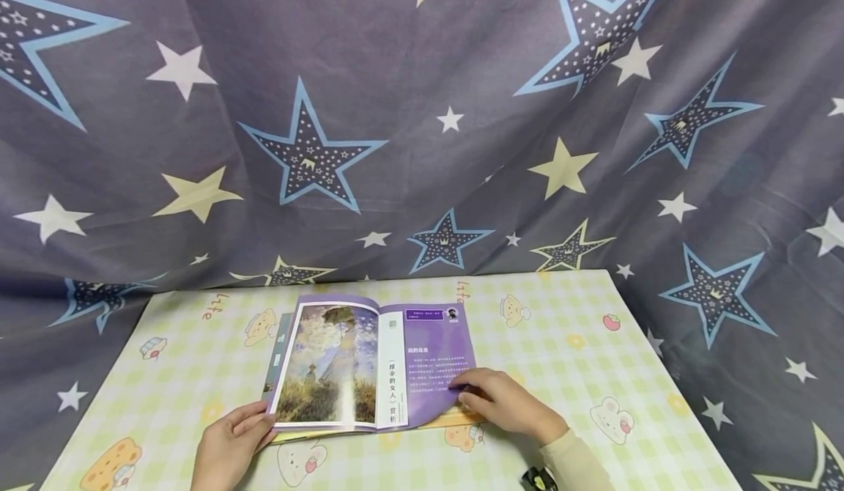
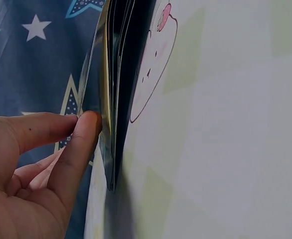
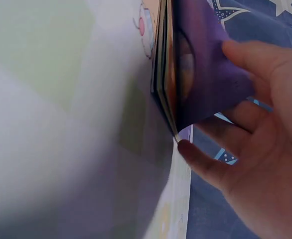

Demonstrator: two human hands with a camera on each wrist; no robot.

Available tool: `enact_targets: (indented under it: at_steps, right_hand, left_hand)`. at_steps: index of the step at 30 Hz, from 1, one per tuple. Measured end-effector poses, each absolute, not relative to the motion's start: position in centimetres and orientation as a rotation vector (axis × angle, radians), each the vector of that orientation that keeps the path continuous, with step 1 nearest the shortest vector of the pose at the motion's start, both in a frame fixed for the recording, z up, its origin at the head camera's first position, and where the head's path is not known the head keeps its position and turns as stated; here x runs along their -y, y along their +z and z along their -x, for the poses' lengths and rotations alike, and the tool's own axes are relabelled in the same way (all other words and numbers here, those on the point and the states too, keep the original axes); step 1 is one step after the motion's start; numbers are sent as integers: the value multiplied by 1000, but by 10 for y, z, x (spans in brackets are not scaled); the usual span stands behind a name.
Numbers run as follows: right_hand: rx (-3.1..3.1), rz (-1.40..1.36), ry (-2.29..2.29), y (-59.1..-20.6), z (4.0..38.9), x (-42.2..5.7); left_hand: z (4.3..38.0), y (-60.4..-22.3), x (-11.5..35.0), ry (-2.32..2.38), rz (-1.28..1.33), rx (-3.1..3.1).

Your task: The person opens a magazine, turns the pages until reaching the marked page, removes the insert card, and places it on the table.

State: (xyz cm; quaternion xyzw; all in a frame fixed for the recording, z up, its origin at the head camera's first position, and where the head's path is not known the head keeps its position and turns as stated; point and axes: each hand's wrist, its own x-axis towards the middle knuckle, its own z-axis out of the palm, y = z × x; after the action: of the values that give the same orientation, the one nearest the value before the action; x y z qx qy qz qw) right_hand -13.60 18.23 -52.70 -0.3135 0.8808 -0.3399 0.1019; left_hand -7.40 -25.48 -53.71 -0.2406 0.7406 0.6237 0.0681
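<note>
An open magazine [image 1: 392,374] lies on the table, its left page [image 1: 330,363] printed with a painting of a figure under a parasol. Its right page [image 1: 438,352] is purple with white text. My left hand [image 1: 234,440] pinches the lower left edge between thumb and finger, and in the left wrist view this hand [image 2: 51,159] is at the page edges [image 2: 111,99]. With my right hand [image 1: 504,403] I hold the lower right corner of the purple page, which curves up. The right wrist view shows the thumb [image 3: 250,55] on this purple page [image 3: 206,74], with fingers behind it.
A green checked tablecloth [image 1: 560,344] with cartoon prints covers the table. Behind and beside it hangs a dark curtain [image 1: 395,110] with stars. A small black object [image 1: 539,478] shows by the right sleeve [image 1: 576,462] at the front.
</note>
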Motion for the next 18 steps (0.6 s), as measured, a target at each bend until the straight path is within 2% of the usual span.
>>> enact_targets:
  at_steps: [8, 18]
  right_hand:
    - [-2725, 785, -1167, -529, 137, -183]
    - [-2992, 815, -1285, -535, 139, -173]
  left_hand:
    - [76, -536, 253, 1930, 758, -2196]
    - [79, -529, 245, 1971, 722, -2204]
